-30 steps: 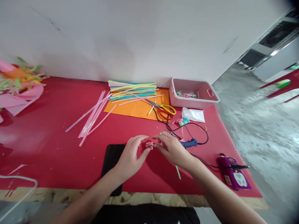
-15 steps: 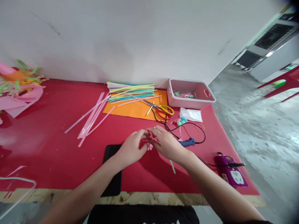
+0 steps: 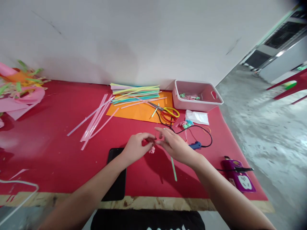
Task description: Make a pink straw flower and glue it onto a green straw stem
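Observation:
My left hand (image 3: 137, 147) is closed in a pinch over the middle of the red tabletop. A small crinkled pink piece (image 3: 152, 149), apparently folded strip, hangs at its thumb and fingertips. Close by on the right, my right hand (image 3: 174, 145) is curled, its thumb and forefinger tips apart near the left fingertips. A pale green strip (image 3: 174, 169) runs out from under the right palm toward the table's front edge and seems tucked in that hand; its upper part is mostly hidden. What lies between the two sets of fingertips is too small to make out.
Scissors (image 3: 169, 112) and bundled coloured strips (image 3: 135, 94) lie on orange paper. Loose pink strips (image 3: 93, 124) are to the left. A pink bin (image 3: 198, 103), blue-handled corded tool (image 3: 196, 145), purple power socket (image 3: 237, 175) and black phone (image 3: 117, 182) surround my hands.
My right hand's fingertips have drawn slightly apart from the left hand's. More of the green strip shows below the right palm, and its lower end has shifted left.

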Demonstrator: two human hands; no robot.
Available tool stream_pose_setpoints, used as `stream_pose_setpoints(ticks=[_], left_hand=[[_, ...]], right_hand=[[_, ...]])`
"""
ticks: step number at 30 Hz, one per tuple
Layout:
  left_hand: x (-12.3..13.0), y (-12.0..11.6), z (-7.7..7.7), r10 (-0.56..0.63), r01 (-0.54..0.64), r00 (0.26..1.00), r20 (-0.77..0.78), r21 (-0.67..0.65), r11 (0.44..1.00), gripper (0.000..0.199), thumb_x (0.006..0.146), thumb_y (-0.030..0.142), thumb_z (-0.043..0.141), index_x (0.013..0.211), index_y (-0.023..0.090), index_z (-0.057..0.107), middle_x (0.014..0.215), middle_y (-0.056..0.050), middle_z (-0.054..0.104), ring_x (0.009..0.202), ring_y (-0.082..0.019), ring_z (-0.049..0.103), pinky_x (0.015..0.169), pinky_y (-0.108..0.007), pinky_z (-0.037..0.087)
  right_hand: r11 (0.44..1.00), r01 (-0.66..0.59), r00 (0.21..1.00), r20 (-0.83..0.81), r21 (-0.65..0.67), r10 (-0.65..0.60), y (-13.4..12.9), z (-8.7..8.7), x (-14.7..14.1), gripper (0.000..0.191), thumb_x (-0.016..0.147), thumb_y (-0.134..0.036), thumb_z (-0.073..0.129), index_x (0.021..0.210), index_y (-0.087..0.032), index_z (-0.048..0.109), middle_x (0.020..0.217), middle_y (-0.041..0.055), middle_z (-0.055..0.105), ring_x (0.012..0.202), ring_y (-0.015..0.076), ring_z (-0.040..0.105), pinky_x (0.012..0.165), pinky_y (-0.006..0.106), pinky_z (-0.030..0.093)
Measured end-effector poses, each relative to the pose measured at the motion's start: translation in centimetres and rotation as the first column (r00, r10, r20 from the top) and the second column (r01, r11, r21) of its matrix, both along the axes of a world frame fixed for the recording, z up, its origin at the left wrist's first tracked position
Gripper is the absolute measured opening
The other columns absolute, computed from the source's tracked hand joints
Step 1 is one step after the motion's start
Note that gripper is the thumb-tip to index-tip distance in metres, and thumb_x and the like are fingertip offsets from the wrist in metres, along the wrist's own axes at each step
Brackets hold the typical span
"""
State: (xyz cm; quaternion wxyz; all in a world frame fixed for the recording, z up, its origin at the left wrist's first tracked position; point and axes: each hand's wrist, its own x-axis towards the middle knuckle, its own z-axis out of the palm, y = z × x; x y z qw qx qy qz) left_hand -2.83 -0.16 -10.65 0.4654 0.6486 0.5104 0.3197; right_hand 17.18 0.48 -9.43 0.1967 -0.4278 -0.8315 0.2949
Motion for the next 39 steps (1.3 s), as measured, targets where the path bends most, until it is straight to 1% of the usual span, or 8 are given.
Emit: stream_pose_setpoints(ticks=[3, 6, 11, 14, 19, 22, 28, 39], left_hand=[[-0.7, 0.4, 0.0, 0.053, -0.046, 0.994, 0.092, -0.074, 0.996, 0.019, 0.08, 0.034, 0.071, 0.091, 0.019, 0.074, 0.087, -0.006, 0.077, 0.079, -0.02, 0.069, 0.075, -0.031, 0.051], [-1.3, 0.8, 0.3, 0.113, -0.082, 0.97, 0.214, -0.149, 0.985, 0.023, 0.078, 0.038, 0.074, 0.09, 0.019, 0.073, 0.089, -0.006, 0.077, 0.083, -0.019, 0.071, 0.077, -0.03, 0.053], [-1.6, 0.9, 1.4, 0.205, -0.113, 0.895, 0.396, -0.244, 0.963, 0.024, 0.074, 0.037, 0.078, 0.089, 0.019, 0.071, 0.09, -0.005, 0.078, 0.086, -0.018, 0.073, 0.082, -0.029, 0.054], [-1.4, 0.7, 2.2, 0.233, -0.116, 0.857, 0.459, -0.27, 0.956, 0.022, 0.074, 0.034, 0.078, 0.088, 0.019, 0.072, 0.088, -0.004, 0.078, 0.085, -0.017, 0.073, 0.081, -0.029, 0.055], [-1.0, 0.0, 3.5, 0.235, -0.116, 0.837, 0.495, -0.259, 0.959, 0.02, 0.071, 0.03, 0.081, 0.084, 0.018, 0.073, 0.084, -0.003, 0.077, 0.082, -0.017, 0.072, 0.082, -0.029, 0.054], [-0.8, -0.4, 4.1, 0.203, -0.107, 0.868, 0.452, -0.228, 0.968, 0.017, 0.072, 0.028, 0.081, 0.083, 0.018, 0.073, 0.082, -0.002, 0.076, 0.08, -0.016, 0.071, 0.078, -0.027, 0.053], [-0.6, -1.0, 4.5, 0.12, -0.072, 0.949, 0.29, -0.172, 0.982, 0.018, 0.078, 0.034, 0.075, 0.085, 0.018, 0.072, 0.085, -0.003, 0.075, 0.08, -0.017, 0.068, 0.075, -0.028, 0.05], [-0.4, -1.0, 4.5, 0.128, -0.063, 0.932, 0.338, -0.196, 0.979, 0.017, 0.076, 0.033, 0.077, 0.08, 0.018, 0.071, 0.08, -0.002, 0.072, 0.077, -0.015, 0.065, 0.074, -0.026, 0.049]], right_hand=[[0.998, -0.003, 0.999, -0.043, -0.064, 0.0, -0.6, 0.3, 1.0, 0.048, 0.099, -0.014, 0.028, 0.146, -0.023, 0.031, 0.122, 0.012, 0.06, 0.069, 0.0118, 0.062, 0.072, 0.031, 0.055], [0.975, 0.043, 0.985, -0.156, -0.219, -0.079, -1.3, 0.5, 1.8, 0.05, 0.1, -0.017, 0.03, 0.149, -0.027, 0.02, 0.113, 0.0072, 0.067, 0.049, 0.0056, 0.05, 0.057, 0.023, 0.049], [0.931, 0.19, 0.919, -0.277, -0.311, -0.28, -1.9, 0.4, 2.3, 0.022, 0.1, -0.034, 0.04, 0.107, -0.018, 0.055, 0.078, 0.0018, 0.07, 0.041, 0.0059, 0.045, 0.044, 0.021, 0.04], [0.945, 0.202, 0.913, -0.299, -0.258, -0.277, -2.0, 0.7, 2.4, 0.025, 0.096, -0.036, 0.05, 0.088, -0.018, 0.065, 0.07, 0.0017, 0.067, 0.045, 0.0075, 0.049, 0.046, 0.022, 0.041], [0.971, 0.157, 0.947, -0.253, -0.179, -0.2, -2.7, 2.3, 2.3, 0.021, 0.095, -0.024, 0.051, 0.105, -0.02, 0.069, 0.078, 0.002, 0.07, 0.056, 0.0091, 0.054, 0.054, 0.022, 0.043], [0.977, 0.146, 0.962, -0.21, -0.155, -0.177, -2.9, 3.3, 2.0, 0.014, 0.095, -0.023, 0.052, 0.096, -0.019, 0.066, 0.075, 0.0008, 0.07, 0.055, 0.0086, 0.053, 0.053, 0.021, 0.042], [0.995, 0.05, 0.978, -0.207, 0.087, -0.031, -2.3, 4.3, 1.2, 0.012, 0.094, -0.02, 0.058, 0.093, -0.02, 0.069, 0.088, 0.0047, 0.069, 0.082, 0.0136, 0.064, 0.075, 0.026, 0.05], [0.978, -0.031, 0.993, -0.106, 0.208, 0.054, -1.3, 5.5, 0.3, 0.008, 0.091, -0.021, 0.061, 0.091, -0.02, 0.069, 0.084, 0.0035, 0.07, 0.078, 0.0145, 0.063, 0.07, 0.027, 0.048]])
